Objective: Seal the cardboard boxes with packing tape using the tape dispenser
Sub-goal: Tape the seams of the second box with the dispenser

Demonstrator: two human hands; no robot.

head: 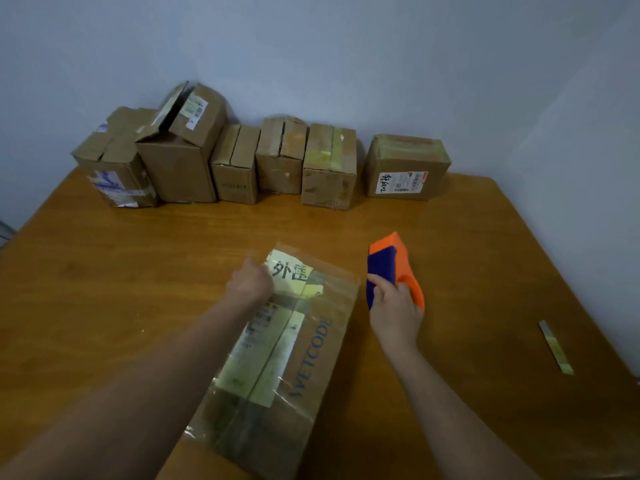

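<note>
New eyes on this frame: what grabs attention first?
The orange-and-blue tape dispenser, held by the right hand at centre right, stands out against the brown table. Just left of it, a tape-covered cardboard box lies nearest the camera, with the left hand on its far end. A row of boxes lines the wall at the back.

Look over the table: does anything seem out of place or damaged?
Yes. In the back row, the second box from the left gapes open, its flaps sticking up crookedly. A loose strip lies alone on the table near the right edge.
</note>
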